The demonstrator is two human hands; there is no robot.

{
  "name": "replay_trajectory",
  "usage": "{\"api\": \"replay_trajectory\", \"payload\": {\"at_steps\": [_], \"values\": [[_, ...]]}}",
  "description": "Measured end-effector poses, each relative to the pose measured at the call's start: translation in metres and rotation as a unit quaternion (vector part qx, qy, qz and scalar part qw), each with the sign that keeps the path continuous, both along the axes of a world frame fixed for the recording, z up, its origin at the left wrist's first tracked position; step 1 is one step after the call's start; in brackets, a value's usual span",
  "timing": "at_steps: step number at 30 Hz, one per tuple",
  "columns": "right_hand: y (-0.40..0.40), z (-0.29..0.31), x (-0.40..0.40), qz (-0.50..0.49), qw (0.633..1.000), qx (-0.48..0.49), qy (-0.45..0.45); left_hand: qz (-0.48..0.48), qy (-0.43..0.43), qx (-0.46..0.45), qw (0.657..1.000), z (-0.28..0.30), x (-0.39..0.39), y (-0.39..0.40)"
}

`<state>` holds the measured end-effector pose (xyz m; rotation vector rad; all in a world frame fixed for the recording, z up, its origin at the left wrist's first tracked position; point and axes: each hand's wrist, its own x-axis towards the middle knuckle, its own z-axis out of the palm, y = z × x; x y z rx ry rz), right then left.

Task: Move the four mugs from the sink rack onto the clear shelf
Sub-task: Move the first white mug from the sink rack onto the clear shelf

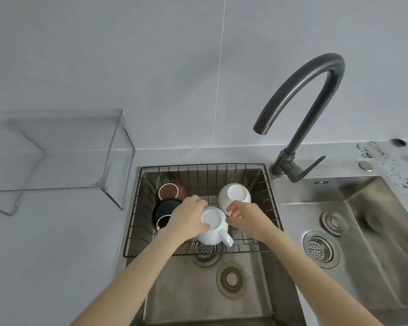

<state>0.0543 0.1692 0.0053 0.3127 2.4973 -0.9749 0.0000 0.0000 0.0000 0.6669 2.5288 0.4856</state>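
Observation:
A wire rack (137,208) sits in the left sink basin and holds several upside-down mugs. A brown mug (169,191) lies at the back left, with a black mug (164,212) just in front of it. A white mug (233,196) stands at the back right. My left hand (189,217) grips a second white mug (213,229) in the middle of the rack, its handle pointing toward me. My right hand (243,217) touches that mug's right side with its fingertips, right below the far white mug. The clear shelf (64,149) stands bare on the counter at the left.
A dark curved faucet (309,102) arches over the divide between the two basins. The right basin (363,220) has a drain strainer. Grey counter lies left of the sink and under the shelf. A tiled wall runs behind.

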Motion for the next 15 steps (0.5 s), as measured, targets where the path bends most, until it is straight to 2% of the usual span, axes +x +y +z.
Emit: {"api": "replay_trajectory", "payload": {"at_steps": [8,15], "values": [[-0.004,-0.038,0.006,-0.002,0.996,-0.005,-0.085,-0.026,-0.048,-0.039,0.998,-0.035,-0.001,0.007],[-0.011,-0.045,0.004,0.021,0.997,-0.006,-0.078,-0.024,-0.050,-0.006,0.998,-0.041,-0.004,0.009]]}}
